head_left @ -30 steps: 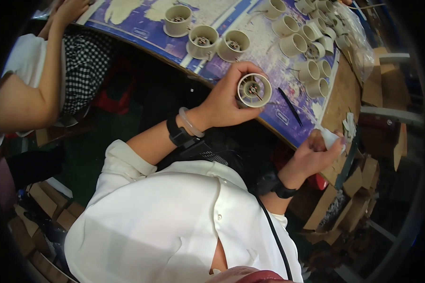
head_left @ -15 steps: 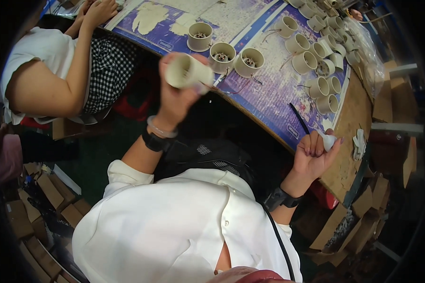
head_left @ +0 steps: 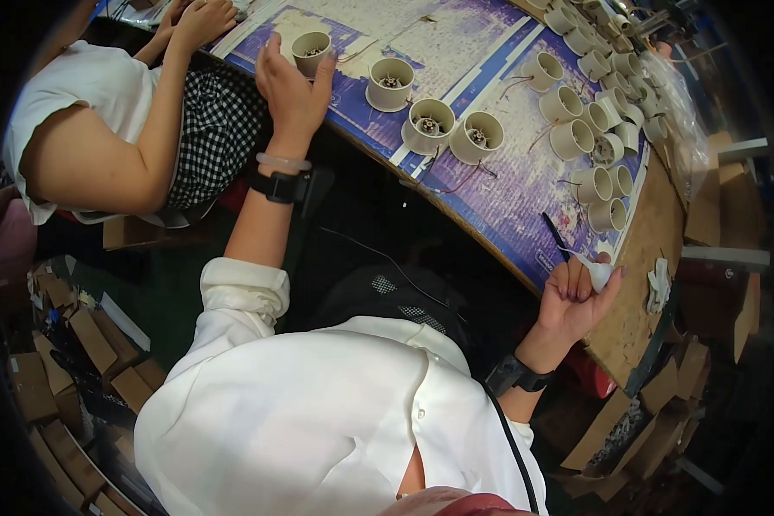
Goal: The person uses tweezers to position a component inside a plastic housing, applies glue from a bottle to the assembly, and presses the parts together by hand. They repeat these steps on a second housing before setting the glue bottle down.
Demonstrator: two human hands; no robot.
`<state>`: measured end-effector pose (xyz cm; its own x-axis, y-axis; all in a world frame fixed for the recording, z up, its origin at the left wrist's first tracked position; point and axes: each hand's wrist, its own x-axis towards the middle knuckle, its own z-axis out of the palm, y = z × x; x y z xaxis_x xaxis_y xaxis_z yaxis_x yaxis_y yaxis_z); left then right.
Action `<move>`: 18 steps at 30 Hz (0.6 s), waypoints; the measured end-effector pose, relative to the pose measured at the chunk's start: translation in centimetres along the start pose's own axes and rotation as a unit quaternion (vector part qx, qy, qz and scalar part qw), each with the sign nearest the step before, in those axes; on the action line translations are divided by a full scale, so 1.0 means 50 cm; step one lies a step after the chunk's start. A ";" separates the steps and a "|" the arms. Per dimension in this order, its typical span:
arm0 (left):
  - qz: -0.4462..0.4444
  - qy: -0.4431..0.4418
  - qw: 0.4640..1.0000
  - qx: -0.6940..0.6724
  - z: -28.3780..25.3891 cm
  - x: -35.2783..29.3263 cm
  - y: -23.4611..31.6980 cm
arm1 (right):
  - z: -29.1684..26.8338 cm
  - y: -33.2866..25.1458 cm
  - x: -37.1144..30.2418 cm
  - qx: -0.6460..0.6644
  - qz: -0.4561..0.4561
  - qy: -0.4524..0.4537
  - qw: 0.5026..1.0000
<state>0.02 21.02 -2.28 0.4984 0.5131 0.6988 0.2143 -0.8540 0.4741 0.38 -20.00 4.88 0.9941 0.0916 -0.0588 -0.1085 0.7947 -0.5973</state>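
Observation:
My left hand point(head_left: 291, 86) reaches far out to the blue patterned mat point(head_left: 507, 198) on the table. Its fingers and thumb sit around a white cylindrical cup point(head_left: 311, 50), which stands upright on the mat with a small metal part inside. My right hand point(head_left: 574, 297) rests at the table's near edge, pinching a small white piece point(head_left: 599, 273). A thin black tool point(head_left: 555, 234) lies on the mat just above that hand. I wear a white shirt and a dark watch on each wrist.
Three more white cups point(head_left: 430, 122) stand in a row right of the held one, and several others point(head_left: 589, 138) crowd the right end of the mat. A co-worker point(head_left: 103, 129) in a white top sits at my left. Cardboard pieces point(head_left: 95, 344) litter the floor.
My left hand carried the cup from in front of me up and to the left, then lowered it onto the mat's far left. My right hand stayed at the table edge.

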 end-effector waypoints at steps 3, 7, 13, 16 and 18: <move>0.101 0.114 0.988 -0.035 -0.011 -0.005 0.052 | -0.004 0.002 0.007 -0.003 0.000 -0.014 1.000; 0.154 -0.066 0.945 -0.280 -0.010 -0.010 0.085 | 0.003 0.010 0.005 -0.004 0.012 -0.028 1.000; 0.079 -0.171 0.954 -0.233 -0.002 -0.001 0.080 | 0.015 0.020 -0.010 -0.016 0.007 -0.004 1.000; 0.117 -0.089 0.962 -0.231 -0.042 0.008 0.122 | 0.007 0.020 -0.013 -0.007 0.005 0.003 1.000; 0.159 0.001 0.960 -0.232 -0.079 -0.003 0.159 | 0.008 0.021 -0.013 0.000 0.006 -0.004 1.000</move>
<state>-1.65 14.49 3.51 0.4743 0.2329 0.8490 -0.3460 -0.8375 0.4230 -0.38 -18.98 4.63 0.9925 0.1062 -0.0601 -0.1210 0.7940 -0.5957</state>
